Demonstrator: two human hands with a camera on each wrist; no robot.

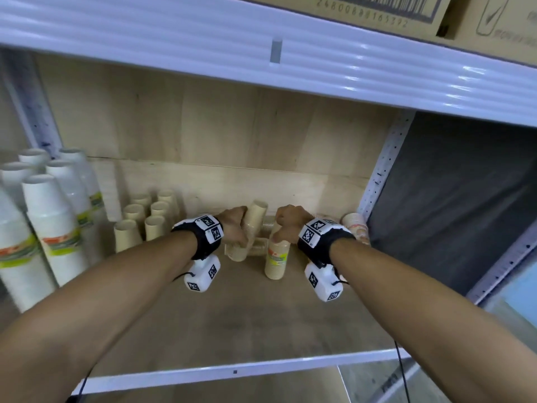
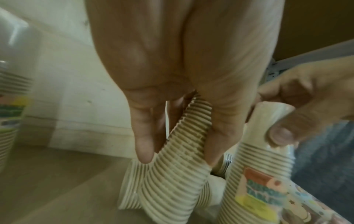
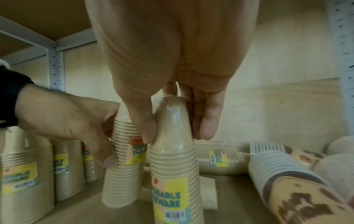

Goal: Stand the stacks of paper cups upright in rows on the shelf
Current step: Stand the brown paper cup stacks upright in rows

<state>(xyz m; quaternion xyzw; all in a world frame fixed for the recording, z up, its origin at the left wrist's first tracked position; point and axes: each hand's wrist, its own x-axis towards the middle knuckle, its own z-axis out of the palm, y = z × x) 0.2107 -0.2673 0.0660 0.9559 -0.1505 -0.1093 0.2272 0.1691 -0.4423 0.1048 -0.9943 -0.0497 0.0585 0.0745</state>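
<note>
On the wooden shelf [image 1: 247, 330] my left hand [image 1: 239, 228] grips a wrapped tan cup stack [image 1: 255, 221] near its middle; the stack leans, its lower end among lying stacks. In the left wrist view thumb and fingers of the left hand [image 2: 178, 157] curl round this ribbed stack [image 2: 172, 189]. My right hand [image 1: 283, 228] pinches the top of a second tan stack [image 1: 277, 261], which stands upright on the shelf. In the right wrist view the right hand [image 3: 176, 134] holds that labelled stack [image 3: 172, 174] at its narrow end, beside the left hand's stack [image 3: 122, 174].
Several tan stacks [image 1: 139, 225] stand in rows to the left, with tall white stacks [image 1: 55, 228] beyond them. More tan stacks [image 3: 220, 159] lie behind my hands. Patterned stacks [image 1: 356, 228] lie by the right upright post [image 1: 380, 175]. The upper shelf [image 1: 261, 53] hangs low overhead.
</note>
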